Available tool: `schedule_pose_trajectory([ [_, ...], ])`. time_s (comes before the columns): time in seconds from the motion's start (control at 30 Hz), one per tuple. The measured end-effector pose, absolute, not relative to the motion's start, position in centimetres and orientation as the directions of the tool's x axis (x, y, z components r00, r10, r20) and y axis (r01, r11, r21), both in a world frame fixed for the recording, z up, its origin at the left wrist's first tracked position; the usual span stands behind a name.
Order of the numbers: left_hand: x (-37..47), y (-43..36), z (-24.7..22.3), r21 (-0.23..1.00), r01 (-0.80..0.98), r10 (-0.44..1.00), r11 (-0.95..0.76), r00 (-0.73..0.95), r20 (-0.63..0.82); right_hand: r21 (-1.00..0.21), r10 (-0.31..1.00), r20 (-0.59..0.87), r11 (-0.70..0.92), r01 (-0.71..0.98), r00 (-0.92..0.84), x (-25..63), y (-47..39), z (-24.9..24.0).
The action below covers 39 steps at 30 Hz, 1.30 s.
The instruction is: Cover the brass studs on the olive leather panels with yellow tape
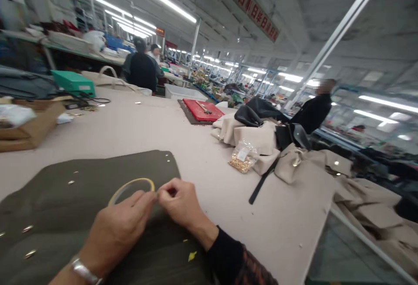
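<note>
My left hand [120, 226] is closed on a thin roll of yellow-edged tape [123, 187], which stands up from my fingers. Close against it, my right hand [181, 200] pinches with thumb and forefinger at the tape's edge. Whatever lies between those fingertips is too small to make out; it may be the tape's end. Below both hands a dark olive sheet of material [107, 169] lies flat, dotted with several small shiny metal pieces. A scrap of yellow [192, 256] rests on it near my right wrist.
On the pale table [209, 163] are a bag of gold hardware [243, 156], heaped beige pieces [257, 139], a hammer [204, 107] on a red slab [192, 110], a cardboard box [35, 132] and a green box [72, 83]. Other people are farther back.
</note>
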<state>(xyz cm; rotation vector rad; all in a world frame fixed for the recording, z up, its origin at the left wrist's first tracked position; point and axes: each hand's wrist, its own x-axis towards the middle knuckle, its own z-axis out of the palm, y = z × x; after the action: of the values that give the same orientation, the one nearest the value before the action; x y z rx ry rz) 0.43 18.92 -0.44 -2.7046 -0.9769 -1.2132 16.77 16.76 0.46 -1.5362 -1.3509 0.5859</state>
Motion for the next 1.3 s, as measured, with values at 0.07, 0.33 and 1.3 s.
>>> schedule_pose_trajectory([
  [0.07, 1.0, 17.5, 1.0, 0.121, 0.529, 0.473, -0.840, 0.604, 0.641, -0.969, 0.916, 0.003, -0.096, 0.228, 0.401, 18.4, 17.4, 0.2],
  [0.33, 1.3, 18.3, 0.6, 0.098, 0.798, 0.802, -0.595, 0.581, 0.138, -0.975, 0.952, -0.138, -0.179, 0.131, 0.274, 25.4, 19.0, -1.8],
  [1.3, 1.7, 18.4, 0.3, 0.165, 0.808, 0.823, -0.566, 0.566, 0.052, -0.219, 0.901, 0.278, 0.398, 0.891, -0.334, 24.1, 20.1, -0.8],
])
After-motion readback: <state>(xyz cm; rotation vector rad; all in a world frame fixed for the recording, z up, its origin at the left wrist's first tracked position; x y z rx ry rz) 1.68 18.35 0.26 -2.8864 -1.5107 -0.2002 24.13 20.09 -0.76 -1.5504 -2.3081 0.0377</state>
